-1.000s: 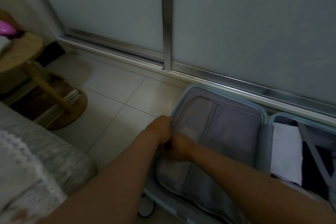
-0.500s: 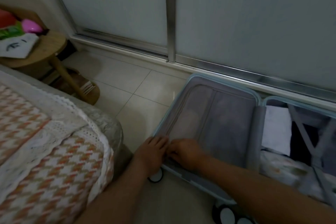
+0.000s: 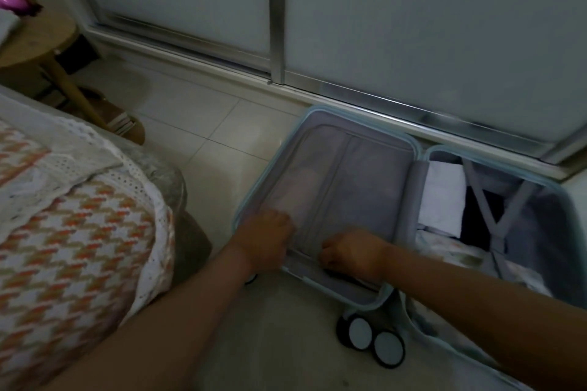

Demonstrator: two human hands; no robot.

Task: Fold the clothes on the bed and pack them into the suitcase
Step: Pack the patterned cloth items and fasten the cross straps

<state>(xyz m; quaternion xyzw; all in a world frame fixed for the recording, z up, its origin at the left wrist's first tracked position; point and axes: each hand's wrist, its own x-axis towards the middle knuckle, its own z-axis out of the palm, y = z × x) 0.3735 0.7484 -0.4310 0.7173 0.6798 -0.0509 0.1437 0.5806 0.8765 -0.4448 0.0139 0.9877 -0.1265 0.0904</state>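
The right hand (image 3: 352, 252) has slid right, away from the left hand (image 3: 266, 241), along the near edge of the mesh divider (image 3: 349, 194) in the suitcase (image 3: 269, 168) on the floor. The left lies flat, pressing the soft, yielding panel. The right is curled, and I cannot tell what it grips. Light, limp folded clothes (image 3: 441, 200) fill the other half. The zip pull, probably the best hold, is lost in blur.

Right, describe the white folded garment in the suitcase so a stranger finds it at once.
Find the pale blue suitcase lying open on the floor beside the sliding doors. In its right half, next to the centre hinge, lies the white folded garment. It is the only plain white piece, with a black item to its right and patterned cloth below.
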